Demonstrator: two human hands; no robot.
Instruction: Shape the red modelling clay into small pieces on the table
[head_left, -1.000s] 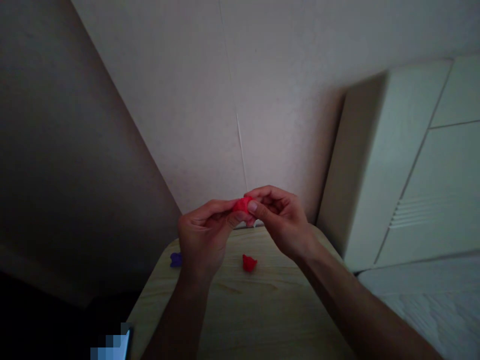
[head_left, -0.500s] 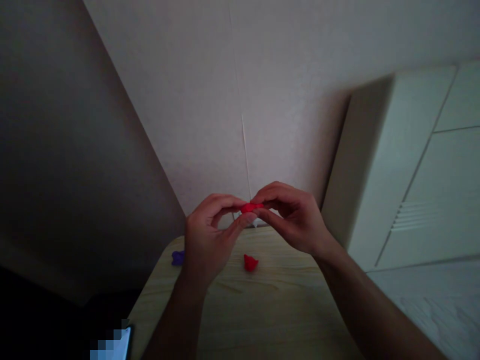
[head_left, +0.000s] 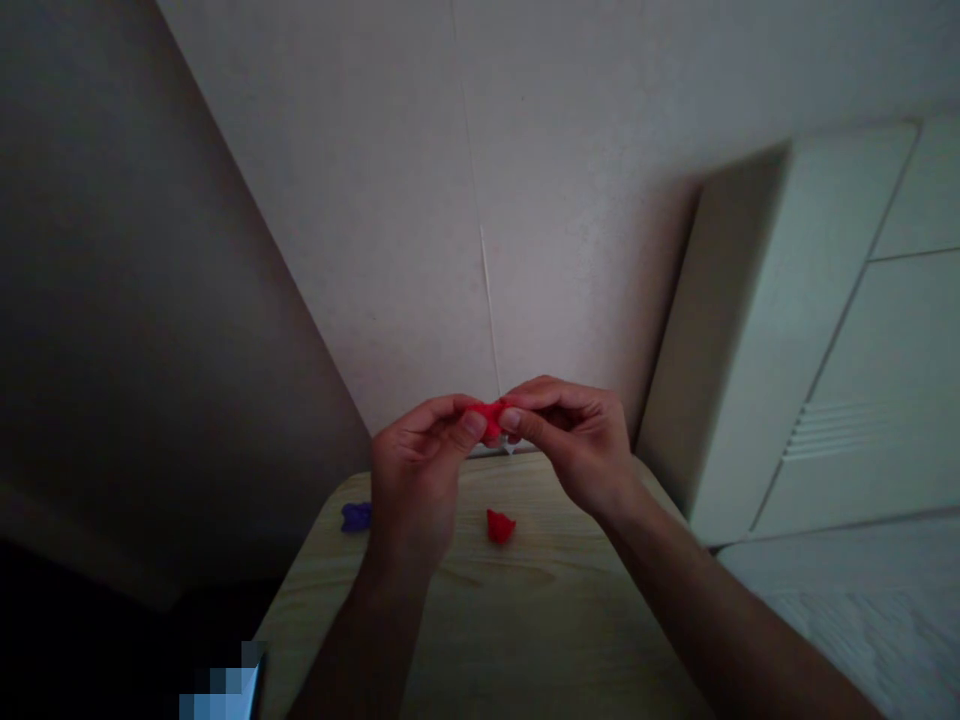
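Between both hands, above the far part of the wooden table (head_left: 480,620), is a small piece of red modelling clay (head_left: 491,415). My left hand (head_left: 420,470) pinches its left end between thumb and fingers. The right end sits in a pinch of my right hand (head_left: 577,430), its thumb pressed on the near face. Fingers cover part of the piece. Below them on the tabletop lies a second red lump (head_left: 500,526) with pointed corners, touched by neither hand. A purple lump (head_left: 356,517) rests left of my left wrist, partly hidden by it.
A wall (head_left: 390,200) with a thin white cable (head_left: 489,300) rises behind the table. To the right stands a pale cabinet (head_left: 847,350) with slats. A device with a lit screen (head_left: 232,695), partly pixelated, lies at the table's lower left edge.
Both thumbs have shifted onto the near face of the red piece, and it has turned and now shows a different shape. The lumps on the table have stayed put.
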